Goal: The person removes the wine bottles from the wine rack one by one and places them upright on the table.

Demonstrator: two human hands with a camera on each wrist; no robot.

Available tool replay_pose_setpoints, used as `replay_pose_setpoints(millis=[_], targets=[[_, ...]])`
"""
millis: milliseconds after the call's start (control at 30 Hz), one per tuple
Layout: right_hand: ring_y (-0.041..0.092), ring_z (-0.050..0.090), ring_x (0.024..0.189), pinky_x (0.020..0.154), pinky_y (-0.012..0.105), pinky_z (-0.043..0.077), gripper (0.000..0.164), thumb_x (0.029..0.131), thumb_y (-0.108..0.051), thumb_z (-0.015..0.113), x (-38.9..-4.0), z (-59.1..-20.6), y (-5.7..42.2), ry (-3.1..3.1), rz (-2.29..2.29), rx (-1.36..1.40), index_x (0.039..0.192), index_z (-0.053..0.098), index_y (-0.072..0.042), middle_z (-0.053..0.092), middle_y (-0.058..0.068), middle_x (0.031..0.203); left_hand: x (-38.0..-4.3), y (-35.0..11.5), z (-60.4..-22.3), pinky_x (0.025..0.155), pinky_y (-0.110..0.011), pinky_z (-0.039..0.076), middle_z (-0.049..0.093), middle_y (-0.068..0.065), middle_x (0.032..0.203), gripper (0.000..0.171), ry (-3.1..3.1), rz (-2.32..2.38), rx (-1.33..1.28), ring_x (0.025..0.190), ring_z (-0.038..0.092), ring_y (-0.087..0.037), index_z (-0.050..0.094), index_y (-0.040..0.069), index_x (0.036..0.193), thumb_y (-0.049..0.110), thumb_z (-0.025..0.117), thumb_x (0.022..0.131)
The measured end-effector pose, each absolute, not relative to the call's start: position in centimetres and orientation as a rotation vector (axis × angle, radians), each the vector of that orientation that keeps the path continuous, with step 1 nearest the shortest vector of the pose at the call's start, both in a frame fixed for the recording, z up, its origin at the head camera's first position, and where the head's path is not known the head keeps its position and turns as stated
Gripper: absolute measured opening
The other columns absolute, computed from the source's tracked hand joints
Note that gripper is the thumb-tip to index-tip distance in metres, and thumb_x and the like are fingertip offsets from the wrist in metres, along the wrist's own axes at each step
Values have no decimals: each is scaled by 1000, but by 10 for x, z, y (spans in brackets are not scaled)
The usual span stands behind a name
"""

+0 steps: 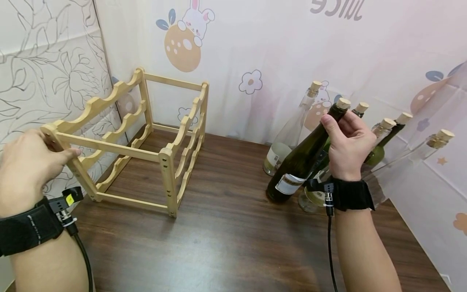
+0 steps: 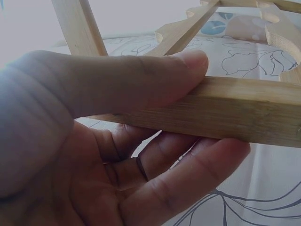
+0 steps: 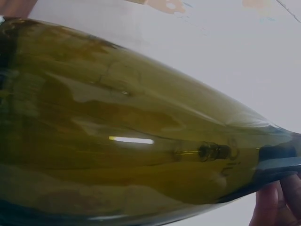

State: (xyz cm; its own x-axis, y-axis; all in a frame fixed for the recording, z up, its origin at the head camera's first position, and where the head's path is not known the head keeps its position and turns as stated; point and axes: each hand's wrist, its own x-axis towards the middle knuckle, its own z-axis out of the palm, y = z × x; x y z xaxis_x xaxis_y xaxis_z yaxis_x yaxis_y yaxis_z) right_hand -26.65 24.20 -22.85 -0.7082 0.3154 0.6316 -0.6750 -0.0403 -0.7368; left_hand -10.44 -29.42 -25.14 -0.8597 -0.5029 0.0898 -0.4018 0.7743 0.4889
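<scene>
My left hand (image 1: 34,158) grips the front left post of a light wooden wine rack (image 1: 109,142). In the left wrist view, the thumb lies along one side of the wooden post (image 2: 235,108) and the fingers curl under the other. The rack's scalloped rails hold no bottles. At the right, my right hand (image 1: 348,142) pinches the neck of a dark green wine bottle (image 1: 299,166), which has a cork (image 1: 343,103) and a white label. That bottle leans, its base low by the tabletop. The right wrist view is filled by its green glass (image 3: 141,132).
Several other corked bottles crowd behind the right hand, among them a clear bottle (image 1: 288,134), a green bottle (image 1: 379,152) and a clear bottle at far right (image 1: 419,156). Dark wooden tabletop (image 1: 226,227) lies between rack and bottles. Printed cloth walls (image 1: 226,48) stand behind.
</scene>
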Motion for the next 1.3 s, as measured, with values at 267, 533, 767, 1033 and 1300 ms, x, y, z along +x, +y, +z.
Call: replay_pose_setpoints(millis=[267, 533, 767, 1033, 1300], targets=[[13, 77, 82, 80, 21, 58, 30, 82, -2, 88, -268, -232, 242, -1575, 1817, 347, 109, 78, 6, 82, 7, 92, -105, -296, -253, 66, -41, 38, 67, -36, 101, 37, -2742, -686, 674, 94, 56, -48, 63, -8, 98, 29, 65, 101], [12, 77, 80, 78, 20, 58, 28, 83, 3, 86, -270, -235, 243, -1572, 1823, 313, 110, 79, 4, 82, 5, 89, -105, -294, -252, 65, -41, 37, 66, -38, 104, 38, -2742, -698, 708, 94, 55, -48, 62, -8, 103, 29, 65, 102], [11, 76, 79, 77, 20, 58, 26, 83, 3, 86, -271, -238, 243, -1582, 1824, 271, 109, 80, 2, 81, 4, 88, -105, -296, -253, 66, -41, 37, 67, -36, 102, 37, -2741, -682, 677, 93, 55, -47, 63, -7, 100, 29, 66, 101], [11, 76, 82, 79, 20, 58, 28, 83, 1, 87, -273, -239, 243, -1579, 1823, 264, 110, 80, 1, 82, 5, 91, -105, -294, -253, 66, -42, 37, 66, -38, 105, 36, -2731, -678, 673, 97, 54, -50, 62, -8, 105, 27, 66, 102], [8, 74, 84, 78, 20, 56, 25, 88, -7, 85, -277, -242, 242, -1709, 1687, 294, 113, 79, -3, 80, -4, 93, -105, -293, -253, 65, -41, 37, 65, -38, 105, 36, -2732, -679, 678, 97, 53, -49, 61, -8, 105, 27, 65, 102]])
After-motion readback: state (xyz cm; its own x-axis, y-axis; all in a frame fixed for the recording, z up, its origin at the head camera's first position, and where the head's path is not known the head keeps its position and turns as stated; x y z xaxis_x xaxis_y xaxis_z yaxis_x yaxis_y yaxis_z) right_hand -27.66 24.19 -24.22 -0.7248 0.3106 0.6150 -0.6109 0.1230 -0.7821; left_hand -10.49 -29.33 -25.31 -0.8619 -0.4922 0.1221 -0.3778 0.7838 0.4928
